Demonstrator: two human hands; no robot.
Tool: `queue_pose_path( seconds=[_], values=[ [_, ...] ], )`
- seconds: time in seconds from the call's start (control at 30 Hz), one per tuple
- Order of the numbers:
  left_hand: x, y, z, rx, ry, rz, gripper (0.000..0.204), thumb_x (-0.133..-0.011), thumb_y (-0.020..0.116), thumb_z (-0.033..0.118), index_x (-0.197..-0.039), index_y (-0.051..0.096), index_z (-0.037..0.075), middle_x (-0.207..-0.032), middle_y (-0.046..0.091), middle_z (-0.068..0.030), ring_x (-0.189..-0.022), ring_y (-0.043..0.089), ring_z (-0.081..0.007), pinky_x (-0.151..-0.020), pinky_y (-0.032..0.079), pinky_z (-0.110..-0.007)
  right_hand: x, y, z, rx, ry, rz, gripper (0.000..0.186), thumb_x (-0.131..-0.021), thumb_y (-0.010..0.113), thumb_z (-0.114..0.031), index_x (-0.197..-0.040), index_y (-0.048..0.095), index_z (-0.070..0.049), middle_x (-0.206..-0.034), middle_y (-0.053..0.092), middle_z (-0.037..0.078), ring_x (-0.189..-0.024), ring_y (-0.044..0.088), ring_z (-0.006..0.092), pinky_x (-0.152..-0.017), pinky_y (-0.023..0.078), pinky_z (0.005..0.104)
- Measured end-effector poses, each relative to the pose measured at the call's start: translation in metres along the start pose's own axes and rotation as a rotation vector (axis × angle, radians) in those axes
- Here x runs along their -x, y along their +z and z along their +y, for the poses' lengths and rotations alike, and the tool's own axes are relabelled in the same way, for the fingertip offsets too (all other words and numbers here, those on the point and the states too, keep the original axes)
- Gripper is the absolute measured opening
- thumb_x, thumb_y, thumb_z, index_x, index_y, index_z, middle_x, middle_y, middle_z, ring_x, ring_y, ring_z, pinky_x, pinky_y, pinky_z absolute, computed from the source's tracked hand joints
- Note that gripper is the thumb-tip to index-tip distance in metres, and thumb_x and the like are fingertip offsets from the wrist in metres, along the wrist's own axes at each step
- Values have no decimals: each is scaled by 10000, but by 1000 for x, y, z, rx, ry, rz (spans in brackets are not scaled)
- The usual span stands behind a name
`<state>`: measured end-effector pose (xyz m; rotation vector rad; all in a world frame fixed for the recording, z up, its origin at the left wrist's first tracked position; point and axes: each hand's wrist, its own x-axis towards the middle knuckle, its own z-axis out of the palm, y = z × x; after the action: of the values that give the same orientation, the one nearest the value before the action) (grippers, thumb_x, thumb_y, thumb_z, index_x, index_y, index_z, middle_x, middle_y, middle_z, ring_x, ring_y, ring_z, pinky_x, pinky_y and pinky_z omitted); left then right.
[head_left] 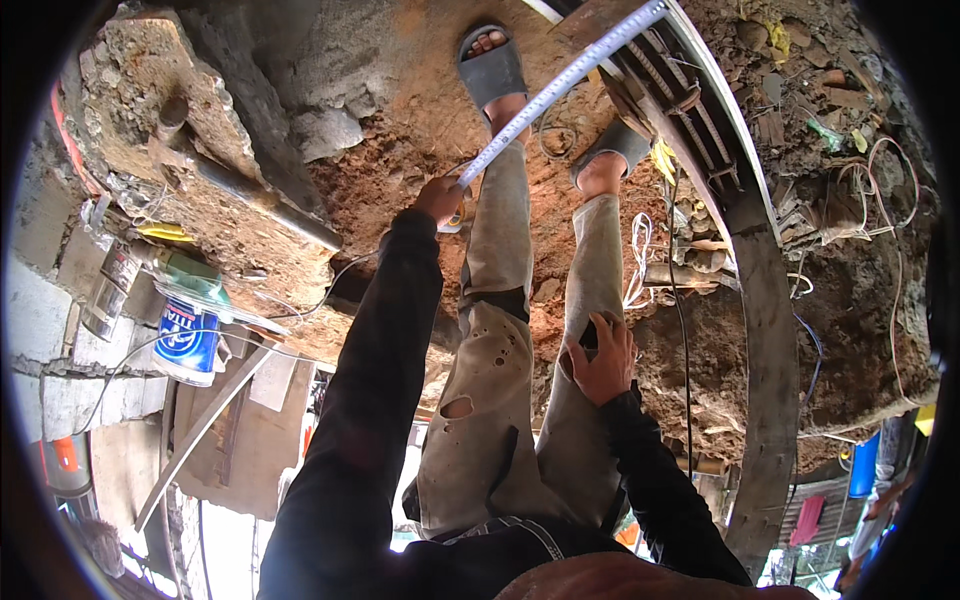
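Observation:
My left hand [438,200] is closed around a tape measure, with a bit of yellow casing [455,217] showing below the fingers. Its pale blade [560,85] runs out up and to the right, and its far end reaches the top of a long curved-looking board form [762,330]. Ribbed steel bars [690,110] tied with ties lie inside that form. My right hand [603,362] rests on the knee of my worn trousers [585,270], fingers spread, with a dark patch of the knee showing beside them. I see nothing held in it.
Broken concrete [160,80] and a metal pipe [265,205] lie at left, near a blue and white bucket [187,335]. A dark cable [682,330] hangs beside my right leg. White cord [640,260] is coiled on the rough soil. Loose wires and debris [850,190] lie at right.

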<state>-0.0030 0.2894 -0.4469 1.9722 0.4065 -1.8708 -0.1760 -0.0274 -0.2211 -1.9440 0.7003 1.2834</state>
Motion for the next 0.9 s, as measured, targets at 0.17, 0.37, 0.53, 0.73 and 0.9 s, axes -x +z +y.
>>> queue_pose_path(
  seconds=[0.17, 0.37, 0.53, 0.73, 0.9],
  values=[
    [-3, 7, -2, -107, 38, 100, 319, -970, 516, 277, -1018, 696, 18, -828, 682, -206, -793, 657, -376, -744, 492, -464, -15, 6, 1, 54, 7, -38, 563, -826, 706, -326, -1292, 565, -42, -1311, 524, 226, -1213, 469, 420, -1024, 396, 525],
    [-24, 3, -1, -48, 98, 82, 299, -966, 537, 272, -953, 719, 36, -676, 627, -145, -602, 597, -261, -606, 458, -422, -23, 11, 3, 99, -53, -18, 559, -820, 712, -321, -1275, 575, -26, -1268, 545, 241, -1177, 483, 428, -1015, 410, 513],
    [-26, 10, -4, 3, 93, 113, 281, -974, 542, 236, -969, 728, 25, -623, 594, -103, -550, 551, -194, -551, 425, -391, -24, 8, 3, 79, -71, -15, 544, -826, 704, -329, -1265, 574, -35, -1269, 545, 233, -1177, 485, 425, -1002, 417, 518],
    [-29, 6, 4, -41, 104, 77, 299, -962, 544, 282, -1021, 733, 58, -706, 653, -160, -619, 625, -264, -613, 471, -415, -26, 7, 6, 81, -66, -13, 546, -831, 710, -328, -1264, 578, -22, -1255, 553, 238, -1176, 488, 425, -993, 422, 516],
    [-42, 5, 20, -105, 159, 157, 300, -959, 540, 297, -1027, 726, 72, -774, 680, -164, -726, 661, -316, -685, 496, -424, -28, 5, 9, 71, -87, -12, 540, -829, 714, -323, -1256, 586, -20, -1253, 554, 243, -1174, 488, 425, -994, 422, 520]
  ],
)
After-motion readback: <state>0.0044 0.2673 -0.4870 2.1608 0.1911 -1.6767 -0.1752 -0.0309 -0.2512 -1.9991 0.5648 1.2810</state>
